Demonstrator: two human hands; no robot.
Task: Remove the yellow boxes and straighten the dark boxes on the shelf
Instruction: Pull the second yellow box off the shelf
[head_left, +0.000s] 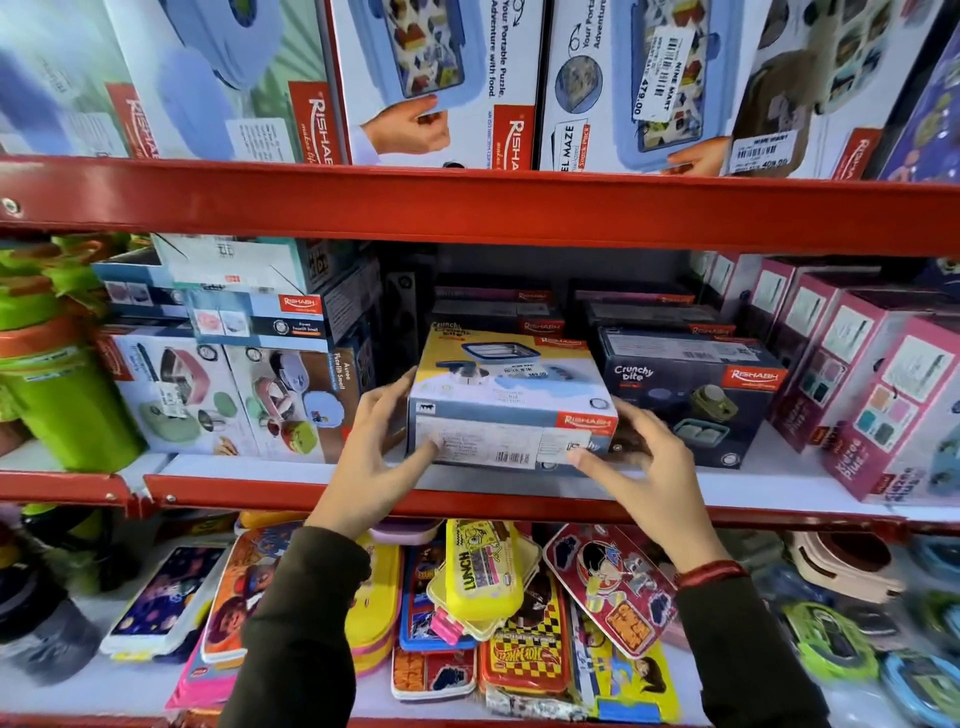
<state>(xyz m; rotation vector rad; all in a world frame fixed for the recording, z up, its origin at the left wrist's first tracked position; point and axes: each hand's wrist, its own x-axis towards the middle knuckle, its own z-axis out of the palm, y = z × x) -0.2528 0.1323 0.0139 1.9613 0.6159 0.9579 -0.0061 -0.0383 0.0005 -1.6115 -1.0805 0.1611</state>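
Note:
A yellow-topped Crunchy Bite box (511, 400) sits at the front of the middle shelf (291, 491), slightly raised at its near end. My left hand (371, 462) grips its left side, thumb on the front label. My right hand (641, 467) holds its right front corner, fingers spread along the side. A dark Crunchy Bite box (691, 395) stands just to the right, angled on the shelf. More dark boxes (644, 312) are stacked behind, partly hidden by the yellow box.
Pink boxes (872, 379) line the right of the shelf. White and blue lunch-box cartons (234, 374) are stacked on the left, beside green containers (57, 395). Large cartons (431, 83) fill the shelf above. Colourful lunch boxes (483, 571) crowd the shelf below.

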